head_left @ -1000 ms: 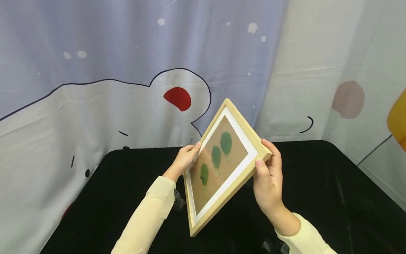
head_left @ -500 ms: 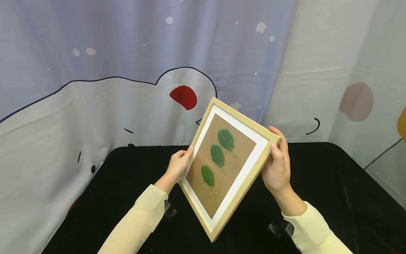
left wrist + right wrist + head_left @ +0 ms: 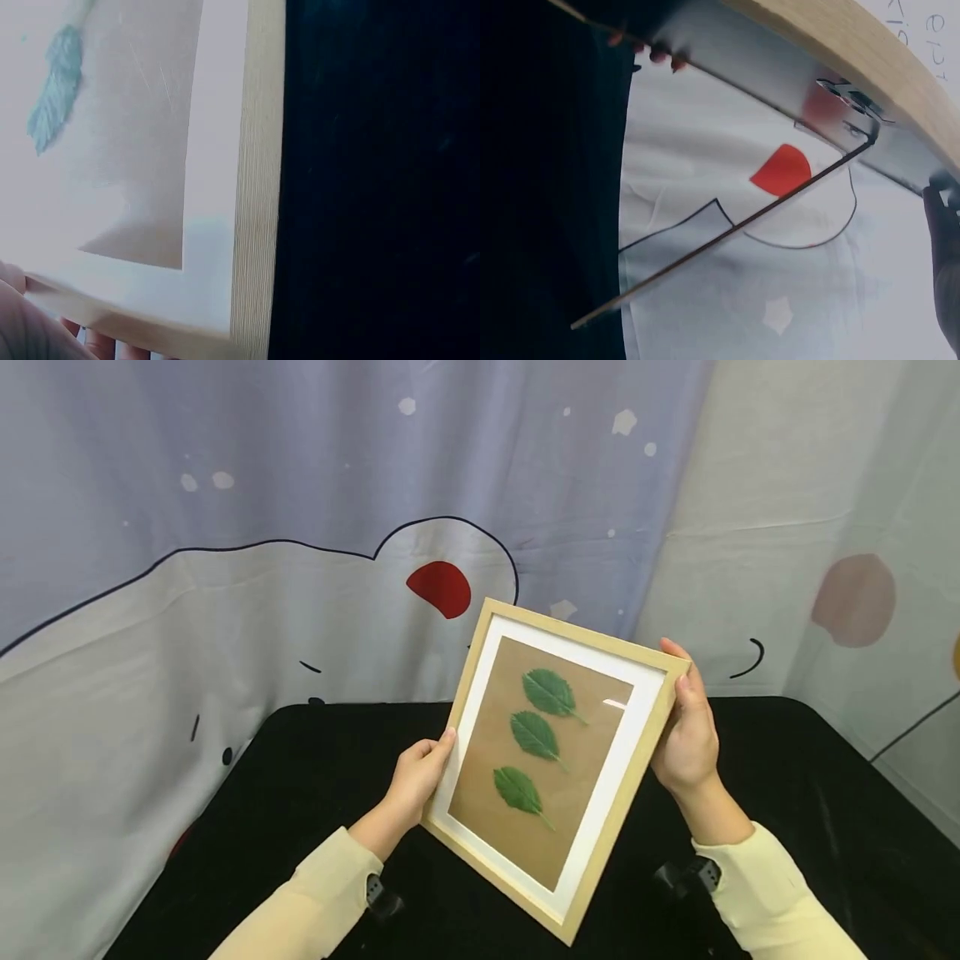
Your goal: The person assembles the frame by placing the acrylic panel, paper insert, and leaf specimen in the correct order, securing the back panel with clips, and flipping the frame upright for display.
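Observation:
A picture frame (image 3: 619,810) of pale wood is held up, tilted, in the head view. Behind its glass, a white mat surrounds brown backing with three green leaves (image 3: 535,735). My left hand (image 3: 418,777) grips the left side, thumb on the front; its other fingers are hidden there. At the upper right corner, my right hand (image 3: 688,739) holds the frame with its thumb along the side edge. The left wrist view shows a wooden corner and left-hand fingers (image 3: 97,341) beneath it. In the right wrist view, a thin support leg (image 3: 727,232) sticks out from the back.
A black-covered table (image 3: 780,827) lies below the frame, which is off its surface. Behind stands a printed curtain (image 3: 300,610) with a red patch. Small black devices (image 3: 384,897) sit at both wrists.
The frame has turned to face me more and rotated clockwise, so its front shows more fully. My right hand has moved right and slightly up; my left has shifted slightly left and down.

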The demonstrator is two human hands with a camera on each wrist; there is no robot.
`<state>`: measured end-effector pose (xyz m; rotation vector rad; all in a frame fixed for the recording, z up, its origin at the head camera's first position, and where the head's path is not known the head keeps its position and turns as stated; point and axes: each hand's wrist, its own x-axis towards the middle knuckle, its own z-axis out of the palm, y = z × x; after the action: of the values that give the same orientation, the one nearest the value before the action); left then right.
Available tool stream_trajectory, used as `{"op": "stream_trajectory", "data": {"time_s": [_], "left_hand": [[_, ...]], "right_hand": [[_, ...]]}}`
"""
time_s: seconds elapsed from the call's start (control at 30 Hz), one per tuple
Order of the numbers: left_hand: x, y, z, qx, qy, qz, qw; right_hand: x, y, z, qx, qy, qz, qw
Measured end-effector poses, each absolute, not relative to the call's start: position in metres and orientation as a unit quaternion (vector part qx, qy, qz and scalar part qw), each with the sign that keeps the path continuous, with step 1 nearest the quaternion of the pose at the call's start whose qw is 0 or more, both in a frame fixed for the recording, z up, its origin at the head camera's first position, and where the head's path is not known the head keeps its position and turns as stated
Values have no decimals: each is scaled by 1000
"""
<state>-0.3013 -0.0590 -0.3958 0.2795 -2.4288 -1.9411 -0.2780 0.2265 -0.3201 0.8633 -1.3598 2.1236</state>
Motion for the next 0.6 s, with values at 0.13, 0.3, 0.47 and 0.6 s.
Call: {"op": "stream_trajectory", "data": {"time_s": [0.13, 0.3, 0.47, 0.6], "left_hand": [[-288, -58, -396, 77, -782, -619, -1], [-270, -56, -395, 62, -780, -623, -24], [-256, -53, -395, 49, -774, -629, -51], [-246, -51, -395, 33, -772, -632, -64]], "right_hand": [[-281, 237, -317, 304, -498, 784, 213], [-285, 245, -313, 330, -460, 805, 176], [-289, 254, -311, 350, -426, 824, 131], [-291, 261, -311, 361, -410, 831, 101]]}}
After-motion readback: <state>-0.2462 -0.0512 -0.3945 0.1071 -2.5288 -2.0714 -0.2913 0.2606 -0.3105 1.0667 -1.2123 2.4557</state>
